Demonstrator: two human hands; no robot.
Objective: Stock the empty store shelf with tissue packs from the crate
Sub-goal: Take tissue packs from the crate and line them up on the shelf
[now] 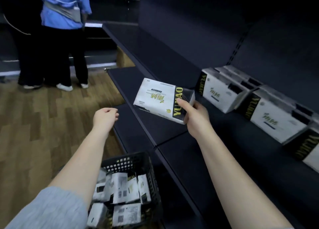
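Observation:
My right hand [194,118] grips a white and black tissue pack [158,97] by its black end, holding it in the air over the front of the dark store shelf [215,152]. My left hand [105,117] hangs empty with loosely curled fingers, left of the shelf edge and above the floor. Three tissue packs [269,107] stand in a row at the back right of the shelf. Below my left forearm, a black plastic crate [131,161] holds several more tissue packs [120,194].
A person in a blue top [62,12] stands at the far left by another shelf unit. A cardboard box [123,57] sits low behind the shelf end. Wooden floor [34,125] spreads to the left. An upper shelf board [146,43] runs above the one I face.

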